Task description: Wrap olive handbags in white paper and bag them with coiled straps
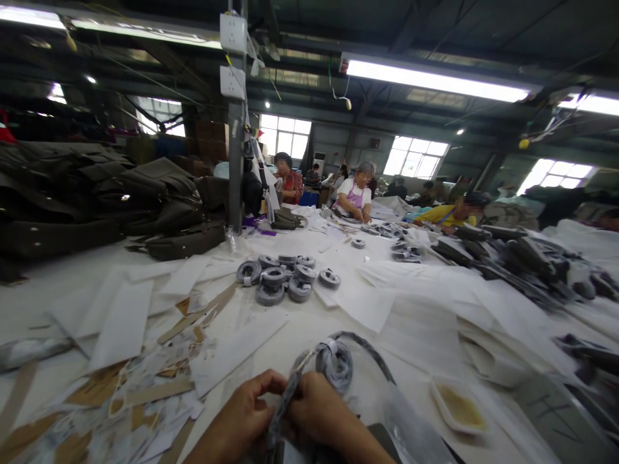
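Observation:
At the table's near edge, my left hand [249,409] is closed, thumb and fingers pinching a grey plastic-wrapped strap [285,403]. My right hand [322,403] is closed on the same strap, close beside the left; some of its fingertips are hidden. Just beyond the right hand lies a coiled grey strap [341,367] with a white band around it. A dark strap [372,351] arches from that coil to the right and down. Below my hands, a dark item under clear plastic is partly hidden. Farther up the table sits a cluster of grey strap coils [273,277].
Paper and cardboard scraps [140,399] litter the left. White sheets [411,316] spread to the right, near a shallow tray [457,406] with yellowish contents. Dark bags [87,200] pile at left, wrapped straps [527,258] at right. A metal post [235,154] rises from the table; co-workers sit beyond.

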A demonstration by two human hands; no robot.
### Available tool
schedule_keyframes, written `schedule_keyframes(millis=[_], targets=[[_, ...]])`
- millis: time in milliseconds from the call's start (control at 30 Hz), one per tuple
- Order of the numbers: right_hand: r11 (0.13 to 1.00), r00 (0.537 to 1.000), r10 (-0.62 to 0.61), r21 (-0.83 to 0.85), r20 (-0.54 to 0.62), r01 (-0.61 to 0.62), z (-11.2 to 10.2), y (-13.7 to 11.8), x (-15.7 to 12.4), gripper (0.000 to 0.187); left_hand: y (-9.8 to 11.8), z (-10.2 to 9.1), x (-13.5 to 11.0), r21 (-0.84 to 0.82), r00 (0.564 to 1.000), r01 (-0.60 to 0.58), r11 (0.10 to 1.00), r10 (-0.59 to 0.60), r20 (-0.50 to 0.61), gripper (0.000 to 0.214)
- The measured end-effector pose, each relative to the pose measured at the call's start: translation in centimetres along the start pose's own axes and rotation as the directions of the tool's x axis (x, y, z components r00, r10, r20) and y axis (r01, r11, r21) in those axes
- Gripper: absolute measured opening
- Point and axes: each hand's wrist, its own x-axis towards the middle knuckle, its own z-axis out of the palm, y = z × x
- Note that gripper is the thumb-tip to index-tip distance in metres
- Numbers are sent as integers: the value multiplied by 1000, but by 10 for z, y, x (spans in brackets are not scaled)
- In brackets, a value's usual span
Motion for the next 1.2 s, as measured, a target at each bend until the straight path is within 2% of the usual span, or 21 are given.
schedule_keyframes(millis=[100,200,367,500,633,700,767,867,1000,1133,1200], targets=[[977,995,25,208,97,-45,1,-1,4,20,2,3,-1,65,990,-114,991,119,-70,25],[969,993,27,243,112,-54,1,-3,5,20,5,3,-2,181,987,-89,980,111,-117,16],[985,995,28,165,99,-44,2,-2,0,19,5,0,-4,388,980,-57,920,126,-155,22],[997,996,-74,20,42,73,2,-1,-2,20,3,-3,-4,433,981,-61,899,134,-139,24],[966,982,-184,-191,-43,172,-1,-4,-3,21,5,-7,-3,464,970,-8,886,120,-212,23],[951,980,-194,-253,-46,176,-4,-6,-5,22,7,-10,-3,444,961,25,896,101,-257,20],[951,985,-171,-266,-20,160,-7,-8,-8,25,9,-14,-4,389,965,35,921,70,-252,16],[940,985,-166,-298,34,169,-10,-7,-15,33,10,-20,-5,302,986,28,953,24,-166,16],[882,986,-165,-446,11,152,-10,2,-21,39,6,-24,-5,143,999,7,990,-1,-46,23],[835,981,-186,-519,48,183,-10,6,-21,37,0,-23,-2,107,999,-9,994,12,-32,29],[817,983,-180,-553,27,164,-11,3,-20,34,-1,-21,-1,117,999,-14,993,19,-36,31]])
